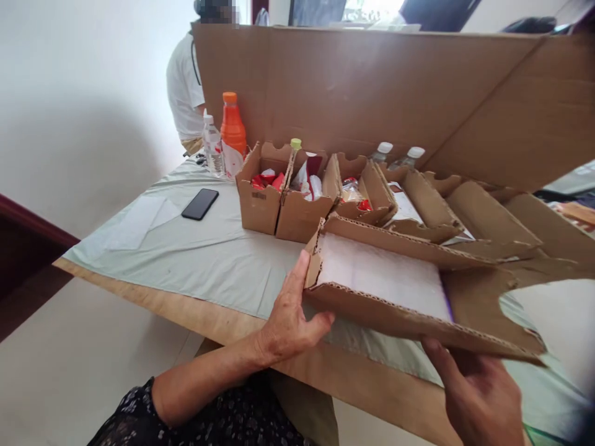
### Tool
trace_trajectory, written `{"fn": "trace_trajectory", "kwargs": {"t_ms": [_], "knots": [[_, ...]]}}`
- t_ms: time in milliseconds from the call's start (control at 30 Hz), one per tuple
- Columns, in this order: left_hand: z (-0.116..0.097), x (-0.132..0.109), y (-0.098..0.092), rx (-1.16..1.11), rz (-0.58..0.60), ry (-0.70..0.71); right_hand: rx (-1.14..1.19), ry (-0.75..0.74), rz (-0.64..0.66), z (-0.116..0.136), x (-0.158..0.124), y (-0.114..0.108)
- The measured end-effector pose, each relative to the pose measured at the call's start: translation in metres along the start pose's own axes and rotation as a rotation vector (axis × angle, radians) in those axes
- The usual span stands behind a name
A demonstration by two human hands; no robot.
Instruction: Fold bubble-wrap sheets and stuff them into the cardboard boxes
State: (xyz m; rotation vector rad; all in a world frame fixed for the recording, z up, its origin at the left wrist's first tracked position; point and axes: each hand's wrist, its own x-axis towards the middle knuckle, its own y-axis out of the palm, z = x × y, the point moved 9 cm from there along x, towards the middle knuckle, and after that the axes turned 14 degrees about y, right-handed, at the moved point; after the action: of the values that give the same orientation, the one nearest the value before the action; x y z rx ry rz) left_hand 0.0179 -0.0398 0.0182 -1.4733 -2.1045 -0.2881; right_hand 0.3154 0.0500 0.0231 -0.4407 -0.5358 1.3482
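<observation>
Between my hands a long open cardboard box point(381, 316) is tilted above the near edge of the table. A white, plastic-wrapped pack point(379, 272) with a purple edge lies inside it. My left hand point(290, 319) grips the box's left end, fingers along the end wall and thumb against the near side. My right hand point(483, 384) holds it from below near the right end; the fingers under the box are partly hidden. Just behind stands a row of similar cardboard boxes, among them one with red packets point(268, 179) and one with a white-and-maroon packet point(309, 176).
A phone point(200, 204) and white paper point(137, 222) lie on the pale green cloth point(223, 266) to the left. An orange bottle point(233, 127) and a clear bottle point(212, 148) stand behind. A tall cardboard panel point(353, 93) closes the back; a person in white point(183, 93) is beyond it.
</observation>
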Motion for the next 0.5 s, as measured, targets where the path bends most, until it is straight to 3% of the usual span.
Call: {"fn": "trace_trajectory", "kwargs": {"t_ms": [67,133,333,400,500], "knots": [[0.001,-0.016,-0.016,0.023,-0.03,-0.047,-0.029,0.028,0.011,0.001,-0.014,0.006],[0.007,-0.036,-0.052,0.085,-0.124,-0.129,-0.014,-0.017,0.115,0.025,-0.028,0.037],[0.009,-0.094,-0.188,0.292,-0.58,-0.261,0.138,-0.324,0.58,0.158,-0.057,0.186],[0.002,-0.102,-0.216,0.352,-0.689,-0.24,0.185,-0.449,0.711,0.202,-0.063,0.237],[-0.001,-0.104,-0.235,0.395,-0.74,-0.216,0.209,-0.513,0.803,0.249,-0.062,0.303]]}}
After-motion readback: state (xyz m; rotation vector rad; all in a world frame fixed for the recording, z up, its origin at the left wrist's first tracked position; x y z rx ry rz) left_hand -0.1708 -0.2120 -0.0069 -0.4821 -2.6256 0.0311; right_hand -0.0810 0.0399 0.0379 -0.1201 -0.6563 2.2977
